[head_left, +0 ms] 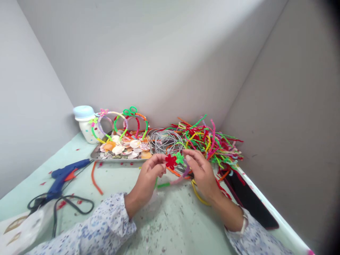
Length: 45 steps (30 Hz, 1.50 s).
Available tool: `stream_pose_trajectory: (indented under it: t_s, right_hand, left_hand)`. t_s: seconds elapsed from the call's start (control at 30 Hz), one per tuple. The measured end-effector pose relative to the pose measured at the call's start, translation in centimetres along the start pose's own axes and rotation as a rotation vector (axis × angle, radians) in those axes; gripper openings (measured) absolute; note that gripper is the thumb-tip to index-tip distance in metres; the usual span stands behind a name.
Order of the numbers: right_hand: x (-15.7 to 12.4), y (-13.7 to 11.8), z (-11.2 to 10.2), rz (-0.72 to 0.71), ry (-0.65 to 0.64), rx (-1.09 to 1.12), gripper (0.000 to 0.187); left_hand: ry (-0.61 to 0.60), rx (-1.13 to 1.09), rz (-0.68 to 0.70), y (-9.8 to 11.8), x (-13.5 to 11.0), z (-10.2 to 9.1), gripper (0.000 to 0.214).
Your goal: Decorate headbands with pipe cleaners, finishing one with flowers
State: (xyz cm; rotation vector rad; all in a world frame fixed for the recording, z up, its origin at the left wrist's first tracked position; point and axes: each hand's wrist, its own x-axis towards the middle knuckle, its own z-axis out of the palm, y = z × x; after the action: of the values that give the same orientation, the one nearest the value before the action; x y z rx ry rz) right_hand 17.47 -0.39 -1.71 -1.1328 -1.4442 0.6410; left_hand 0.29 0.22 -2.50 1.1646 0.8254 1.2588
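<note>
Between my two hands is a headband (pixel 176 180) wrapped in green, pink, purple and orange pipe cleaners. A red pipe-cleaner flower (pixel 171 162) and a smaller green flower (pixel 180 158) sit side by side on it. My left hand (pixel 147 176) pinches at the red flower's left edge, fingers closed. My right hand (pixel 199 173) closes its thumb and fingers on the band just right of the green flower. My hands partly hide the band, so its full curve cannot be seen. Below my right hand lies a yellow pipe cleaner (pixel 198 194).
A metal tray (pixel 127 160) holds shells, finished headbands (pixel 130 122) and wire hoops (pixel 164 140). Loose pipe cleaners (pixel 207 140) heap at right, beside a dark phone (pixel 252 202). At left are a blue glue gun (pixel 60 179) with its cord and a white jar (pixel 89 129).
</note>
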Motion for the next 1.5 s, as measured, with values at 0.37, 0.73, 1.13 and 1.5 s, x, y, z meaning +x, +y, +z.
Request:
stream_pose_trajectory:
  t_s: [0.37, 0.73, 1.13, 1.5]
  right_hand:
    - [-0.3, -3.0, -0.6, 0.169, -0.26, 0.183, 0.022]
    - [-0.3, -3.8, -0.2, 0.161, -0.247, 0.01, 0.014]
    - [-0.5, -2.9, 0.1, 0.291, -0.252, 0.135, 0.02]
    - [1.5, 2.3, -1.2, 0.346, -0.336, 0.279, 0.03]
  left_hand:
    - [-0.074, 0.133, -0.014, 1.3, -0.9, 1.2, 0.015]
    - [-0.126, 0.216, 0.006, 1.3, -1.2, 1.5, 0.019]
    - [-0.109, 0.173, -0.009, 1.1, -1.0, 1.3, 0.018]
    - [0.136, -0.254, -0.081, 0.1, 1.2, -0.5, 0.011]
